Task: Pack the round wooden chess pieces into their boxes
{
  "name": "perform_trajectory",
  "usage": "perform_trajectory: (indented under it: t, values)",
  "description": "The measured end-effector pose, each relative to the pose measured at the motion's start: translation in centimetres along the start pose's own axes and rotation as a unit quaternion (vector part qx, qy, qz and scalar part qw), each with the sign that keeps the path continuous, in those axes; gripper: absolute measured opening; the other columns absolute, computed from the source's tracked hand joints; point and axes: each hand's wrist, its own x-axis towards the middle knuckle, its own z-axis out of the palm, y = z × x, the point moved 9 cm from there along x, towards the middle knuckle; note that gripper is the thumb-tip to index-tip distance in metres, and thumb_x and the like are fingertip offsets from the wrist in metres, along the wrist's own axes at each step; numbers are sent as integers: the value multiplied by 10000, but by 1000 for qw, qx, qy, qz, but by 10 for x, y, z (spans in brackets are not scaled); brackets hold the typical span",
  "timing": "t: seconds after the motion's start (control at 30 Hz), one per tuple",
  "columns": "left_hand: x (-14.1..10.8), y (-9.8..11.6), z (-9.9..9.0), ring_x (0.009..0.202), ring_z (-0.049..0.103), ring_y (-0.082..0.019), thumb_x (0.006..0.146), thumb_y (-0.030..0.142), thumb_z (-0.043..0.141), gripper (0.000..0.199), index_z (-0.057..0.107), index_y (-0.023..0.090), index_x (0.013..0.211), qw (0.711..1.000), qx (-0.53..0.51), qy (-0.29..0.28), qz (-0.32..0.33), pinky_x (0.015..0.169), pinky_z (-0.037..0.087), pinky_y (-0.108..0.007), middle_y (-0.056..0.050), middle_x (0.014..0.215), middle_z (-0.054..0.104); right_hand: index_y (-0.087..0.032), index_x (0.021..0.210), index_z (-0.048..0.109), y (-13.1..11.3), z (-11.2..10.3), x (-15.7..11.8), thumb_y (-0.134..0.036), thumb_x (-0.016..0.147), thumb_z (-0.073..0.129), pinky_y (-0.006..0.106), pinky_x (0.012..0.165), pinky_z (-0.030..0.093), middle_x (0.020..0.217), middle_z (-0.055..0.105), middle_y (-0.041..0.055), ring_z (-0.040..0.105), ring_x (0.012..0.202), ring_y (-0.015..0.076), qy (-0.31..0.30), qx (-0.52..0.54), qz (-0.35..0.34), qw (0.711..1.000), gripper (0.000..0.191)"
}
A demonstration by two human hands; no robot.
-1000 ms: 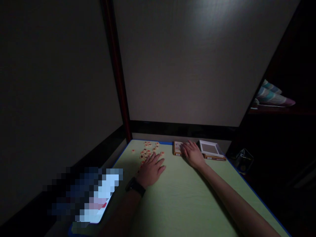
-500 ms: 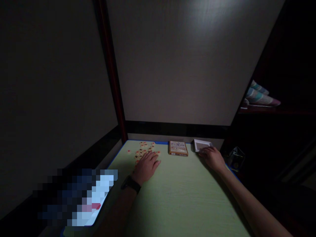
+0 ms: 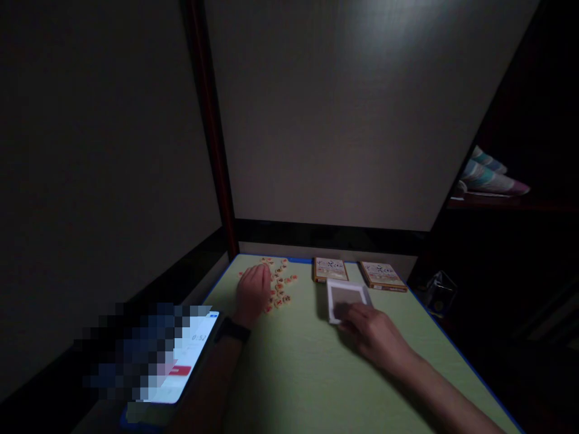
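Many round chess pieces (image 3: pixel 279 287) with red and dark characters lie loosely spread at the far left of the green table. Beside their left edge rests my left hand (image 3: pixel 253 290), turned on its side with the fingers stretched out; no piece shows in it. A dark watch band circles that wrist. My right hand (image 3: pixel 366 325) grips the near right side of a shallow white box (image 3: pixel 332 304) with a grey-brown inside. The box is tilted, its open side toward me, and appears raised off the table. No pieces show in it.
Two flat printed boxes (image 3: pixel 332 269) (image 3: pixel 383 276) lie along the table's far edge. A lit phone (image 3: pixel 190 355), partly pixelated, is at the left edge. Walls stand behind and left. A shelf with striped cloth (image 3: pixel 491 175) and a dark bag (image 3: pixel 438 292) are at right.
My right hand has brought the white box leftward and nearer, and a printed box now shows where it was. My left hand has moved from over the pieces to their left side, turning on edge.
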Motion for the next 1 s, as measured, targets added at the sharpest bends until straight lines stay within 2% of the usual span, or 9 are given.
perform_trajectory:
  t: [0.07, 0.17, 0.33, 0.43, 0.57, 0.67, 0.77, 0.87, 1.0]
  values:
    - [3, -12, -9, 778, 599, -188, 988, 240, 245, 402, 588, 187, 786, 998, 15, -7, -53, 752, 414, -296, -75, 774, 651, -186, 837, 658, -28, 14, -7, -191, 889, 497, 293, 676, 477, 828, 670, 65, 632, 763, 205, -10, 14, -36, 999, 169]
    - [4, -24, -17, 734, 594, -172, 979, 278, 300, 354, 576, 192, 774, 993, 40, -51, -99, 673, 368, -274, -46, 738, 648, -190, 790, 644, -50, 30, -12, -194, 897, 497, 286, 658, 479, 779, 647, 56, 616, 728, 191, -4, 33, -64, 997, 182]
    - [-4, -27, -24, 785, 618, -190, 963, 311, 352, 304, 592, 179, 832, 982, 84, -141, -95, 662, 377, -280, -68, 834, 674, -194, 807, 662, -64, 29, -12, -302, 967, 447, 292, 683, 500, 784, 661, 62, 625, 754, 190, 0, 112, -94, 989, 289]
    - [-20, -24, -22, 845, 635, -216, 957, 304, 370, 275, 602, 165, 903, 977, 98, -177, -63, 711, 420, -303, -98, 912, 669, -217, 925, 694, -56, 14, -8, -354, 995, 410, 306, 770, 512, 899, 699, 65, 641, 847, 191, 15, 163, -87, 983, 323]
    - [-50, -22, -6, 863, 652, -233, 944, 320, 412, 253, 608, 161, 963, 960, 85, -261, -47, 730, 457, -325, -112, 986, 645, -220, 1065, 682, -19, 0, -2, -414, 961, 478, 400, 939, 482, 1104, 676, 99, 595, 1061, 245, 80, 163, -27, 983, 301]
    - [-65, -22, 1, 881, 648, -230, 946, 264, 397, 249, 608, 146, 1001, 957, 73, -279, -40, 763, 469, -332, -125, 1009, 636, -211, 1171, 649, 12, 11, -1, -483, 923, 514, 465, 1018, 441, 1216, 632, 124, 550, 1161, 284, 81, 158, 37, 983, 392]
    - [-69, -23, 4, 930, 637, -222, 951, 207, 370, 261, 606, 143, 1042, 961, 57, -270, -30, 812, 471, -330, -128, 1052, 630, -167, 1208, 634, 27, 33, 1, -474, 928, 494, 447, 1025, 451, 1227, 635, 141, 571, 1156, 278, 35, 183, 68, 980, 439]
    - [-69, -28, 7, 1006, 617, -216, 953, 166, 348, 282, 597, 150, 1085, 966, 42, -254, -27, 872, 463, -326, -123, 1085, 626, -147, 1206, 639, 26, 45, 3, -423, 945, 468, 413, 1011, 468, 1217, 654, 140, 599, 1132, 260, 3, 209, 65, 976, 417]
    - [-68, -31, 10, 997, 608, -208, 957, 159, 339, 279, 595, 153, 1067, 967, 31, -249, -33, 894, 455, -327, -115, 1079, 632, -161, 1217, 643, 18, 45, 5, -375, 952, 455, 404, 1022, 458, 1241, 654, 125, 596, 1154, 254, -15, 242, 37, 970, 389]
